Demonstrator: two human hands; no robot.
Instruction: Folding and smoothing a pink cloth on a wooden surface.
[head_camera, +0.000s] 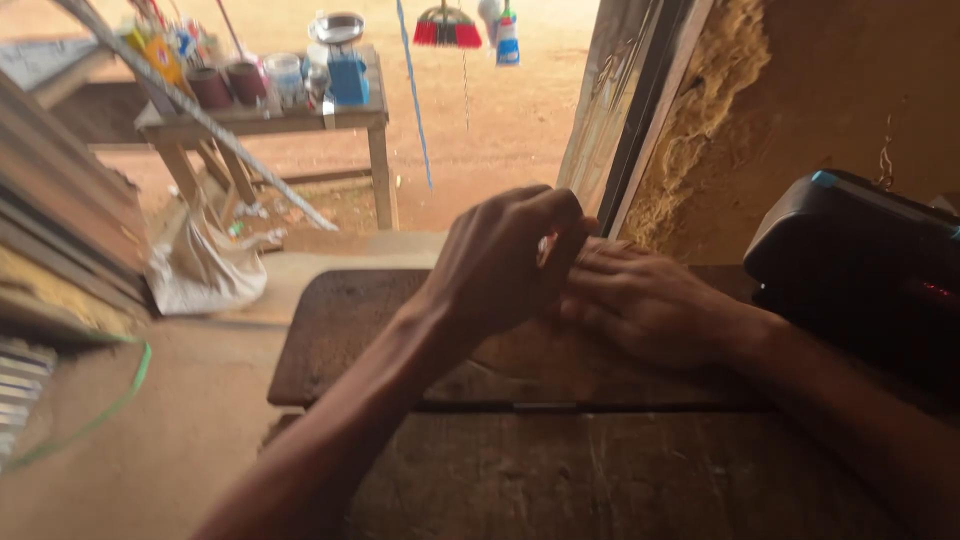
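Small pale thing (546, 247), too tiny to name, pinched in curled fingers of left hand (505, 260), just above wooden table (350, 330). Right hand (645, 300) flat on table, fingers spread a little, touching left hand, holding nothing. Black sewing machine (860, 260) close by on right. Mud wall (800, 90) behind. White sack (205, 270) on ground at left. Outside, small wooden stand (375, 120) with tins (228, 85) and blue scale (345, 70). Red broom (447, 28) hanging above.

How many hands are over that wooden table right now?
2. The left hand is raised above the wooden table, fingers curled around something small. The right hand lies flat on the table just beside it, next to a black machine.
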